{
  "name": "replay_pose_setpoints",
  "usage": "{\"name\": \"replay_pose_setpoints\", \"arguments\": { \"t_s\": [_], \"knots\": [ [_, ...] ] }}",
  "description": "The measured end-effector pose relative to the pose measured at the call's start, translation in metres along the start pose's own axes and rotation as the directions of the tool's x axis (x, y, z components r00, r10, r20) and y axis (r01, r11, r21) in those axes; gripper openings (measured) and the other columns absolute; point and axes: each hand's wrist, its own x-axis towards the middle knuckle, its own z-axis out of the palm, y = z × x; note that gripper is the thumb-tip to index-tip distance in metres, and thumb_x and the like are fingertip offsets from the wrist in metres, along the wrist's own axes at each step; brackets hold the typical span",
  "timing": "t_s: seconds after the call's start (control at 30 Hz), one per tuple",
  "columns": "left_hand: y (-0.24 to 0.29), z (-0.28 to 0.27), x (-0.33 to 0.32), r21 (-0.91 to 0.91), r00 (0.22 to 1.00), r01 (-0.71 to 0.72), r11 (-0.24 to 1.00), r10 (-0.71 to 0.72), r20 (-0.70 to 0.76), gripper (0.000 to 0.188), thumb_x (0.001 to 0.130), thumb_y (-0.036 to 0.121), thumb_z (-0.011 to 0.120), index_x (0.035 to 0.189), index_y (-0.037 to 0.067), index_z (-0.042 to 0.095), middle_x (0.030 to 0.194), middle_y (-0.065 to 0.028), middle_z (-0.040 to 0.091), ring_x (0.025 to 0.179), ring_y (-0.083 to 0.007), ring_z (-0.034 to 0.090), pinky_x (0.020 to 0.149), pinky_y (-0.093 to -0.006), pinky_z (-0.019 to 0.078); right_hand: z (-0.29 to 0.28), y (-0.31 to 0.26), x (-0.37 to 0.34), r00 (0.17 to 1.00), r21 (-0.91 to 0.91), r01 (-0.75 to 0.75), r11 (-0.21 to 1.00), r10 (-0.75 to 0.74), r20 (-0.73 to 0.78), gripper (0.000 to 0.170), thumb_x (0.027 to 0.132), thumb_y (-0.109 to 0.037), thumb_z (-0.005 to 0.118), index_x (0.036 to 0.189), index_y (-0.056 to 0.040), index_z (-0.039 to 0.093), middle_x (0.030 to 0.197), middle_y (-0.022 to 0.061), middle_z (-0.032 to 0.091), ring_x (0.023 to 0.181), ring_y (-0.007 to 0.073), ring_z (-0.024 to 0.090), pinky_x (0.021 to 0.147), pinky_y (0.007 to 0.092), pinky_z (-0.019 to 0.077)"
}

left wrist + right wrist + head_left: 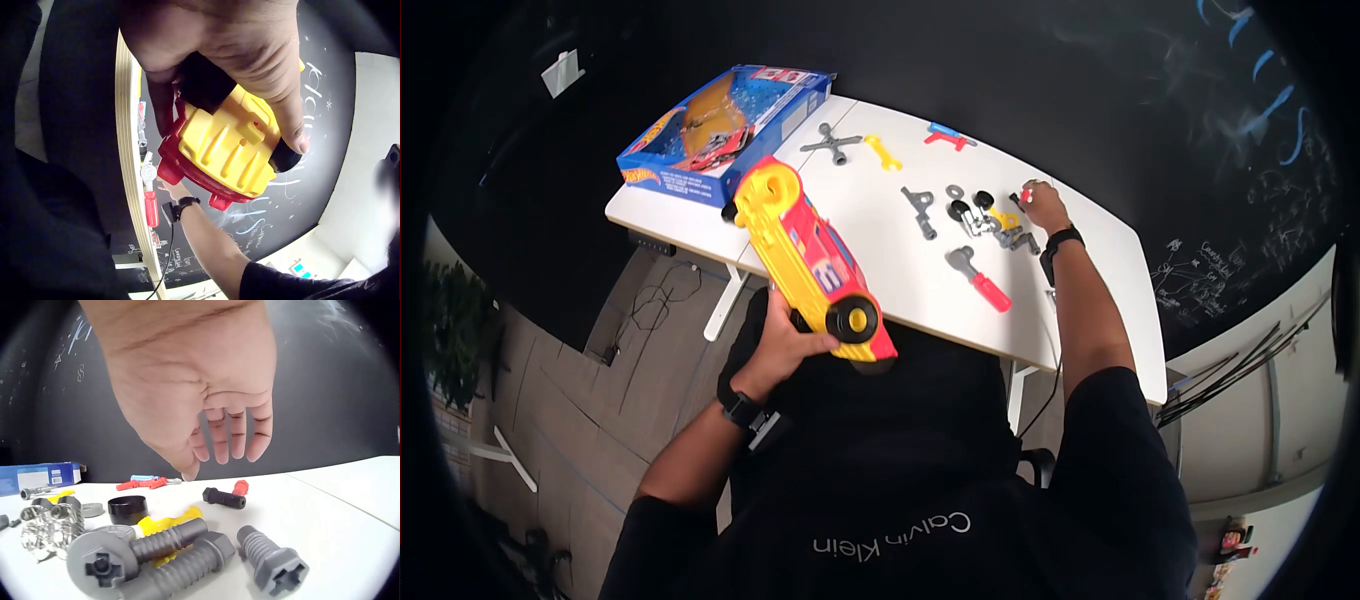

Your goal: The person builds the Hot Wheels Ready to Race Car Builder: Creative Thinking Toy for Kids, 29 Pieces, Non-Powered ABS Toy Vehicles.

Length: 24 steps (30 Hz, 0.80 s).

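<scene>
The left hand (785, 345) grips the rear end of a yellow and red toy car (812, 255), thumb near a black wheel, its yellow underside facing the left wrist view (231, 147). Over the table's far right part, the right hand (1046, 207) hangs with fingers pointing down. In the right wrist view the right hand (200, 394) holds nothing, fingers loosely bent above a black bolt (224, 499) and a red piece (240, 487). Large grey screws (181, 565) and a yellow part (172, 520) lie closer to that camera.
An opened blue box (690, 185) stands at the table's left end. On the white table (870, 250) lie a grey cross-shaped part (832, 144), a yellow wrench (884, 153), a red-handled tool (990, 292), a red and blue piece (950, 137) and a chrome engine part (972, 222).
</scene>
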Motion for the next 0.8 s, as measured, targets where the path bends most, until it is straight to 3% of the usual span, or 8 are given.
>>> {"name": "replay_pose_setpoints", "arguments": {
  "t_s": [0.13,0.43,0.53,0.57,0.6,0.67,0.7,0.8],
  "knots": [
    [-0.006,-0.003,0.006,0.004,0.996,0.080,0.997,-0.080,0.050,0.122,0.062,0.025,0.100,0.153,0.005,0.020,0.145,-0.0077,0.045,0.137,-0.0194,0.044,0.117,-0.0385,0.0359,0.009,-0.008,0.025,0.986,-0.054,-0.065,0.996,0.073,0.153,0.044,0.083,-0.024,0.076,0.123,-0.0084,0.068,0.111,0.0148,0.073,0.107,0.0321,0.069,0.094,0.0413,0.0559],
    [-0.003,-0.010,0.002,-0.028,0.989,0.143,0.989,-0.142,0.044,0.128,0.061,0.032,0.101,0.154,0.006,0.017,0.148,-0.0077,0.041,0.139,-0.0199,0.041,0.118,-0.0390,0.0331,0.021,-0.008,0.041,0.965,-0.032,-0.065,0.997,0.071,0.251,0.027,0.074,-0.020,0.078,0.093,-0.0029,0.070,0.093,0.0181,0.075,0.093,0.0330,0.073,0.085,0.0402,0.0583],
    [-0.003,-0.011,-0.002,-0.042,0.989,0.146,0.988,-0.145,0.023,0.125,0.062,0.032,0.100,0.153,0.005,0.018,0.146,-0.0074,0.044,0.137,-0.0198,0.044,0.117,-0.0390,0.0351,0.005,-0.015,0.042,0.995,-0.121,0.061,0.991,-0.051,0.083,0.031,0.068,-0.018,0.080,0.087,0.0022,0.067,0.084,0.0227,0.073,0.086,0.0361,0.074,0.082,0.0436,0.0595],
    [-0.004,-0.011,-0.004,-0.067,0.991,0.137,0.988,-0.136,0.010,0.122,0.063,0.031,0.099,0.153,0.005,0.020,0.145,-0.0072,0.046,0.136,-0.0199,0.045,0.116,-0.0390,0.0363,-0.009,-0.020,0.051,0.981,-0.034,-0.039,0.999,0.045,0.187,0.031,0.066,-0.017,0.082,0.086,0.0021,0.067,0.083,0.0235,0.072,0.086,0.0370,0.073,0.081,0.0429,0.0598],
    [-0.009,-0.014,-0.005,-0.057,0.992,0.125,0.990,-0.126,0.001,0.118,0.065,0.029,0.099,0.152,0.005,0.023,0.145,-0.0071,0.046,0.137,-0.0198,0.045,0.116,-0.0384,0.0363,-0.039,-0.048,0.033,0.995,-0.137,0.022,0.990,-0.035,-0.098,0.029,0.067,-0.014,0.082,0.087,0.0022,0.068,0.083,0.0219,0.072,0.083,0.0357,0.074,0.078,0.0420,0.0598],
    [-0.008,-0.010,-0.004,-0.071,0.992,0.121,0.990,-0.123,-0.032,0.113,0.067,0.027,0.098,0.152,0.005,0.025,0.145,-0.0070,0.045,0.137,-0.0199,0.045,0.116,-0.0374,0.0364,-0.097,-0.077,0.017,0.996,0.178,0.064,0.982,-0.052,-0.071,0.022,0.076,-0.012,0.077,0.091,0.0026,0.070,0.087,0.0218,0.072,0.082,0.0350,0.073,0.074,0.0399,0.0587],
    [-0.007,-0.007,-0.003,-0.066,0.996,0.078,0.995,-0.081,-0.034,0.110,0.070,0.025,0.096,0.152,0.006,0.026,0.145,-0.0069,0.046,0.137,-0.0197,0.045,0.116,-0.0368,0.0369,-0.127,-0.104,-0.005,0.981,0.273,0.149,0.950,-0.106,-0.164,0.020,0.083,-0.006,0.072,0.100,0.0041,0.071,0.088,0.0182,0.073,0.081,0.0269,0.074,0.075,0.0361,0.0576],
    [-0.003,-0.003,-0.004,-0.157,0.995,0.088,0.984,-0.094,-0.027,0.098,0.078,0.015,0.090,0.151,0.006,0.024,0.145,-0.0091,0.047,0.137,-0.0208,0.046,0.116,-0.0386,0.0386,-0.194,-0.179,-0.080,0.947,0.737,0.292,0.610,-0.292,-0.134,0.017,0.092,-0.002,0.069,0.109,-0.0006,0.073,0.094,0.0063,0.073,0.085,0.0123,0.068,0.077,0.0288,0.0549]
  ]
}}
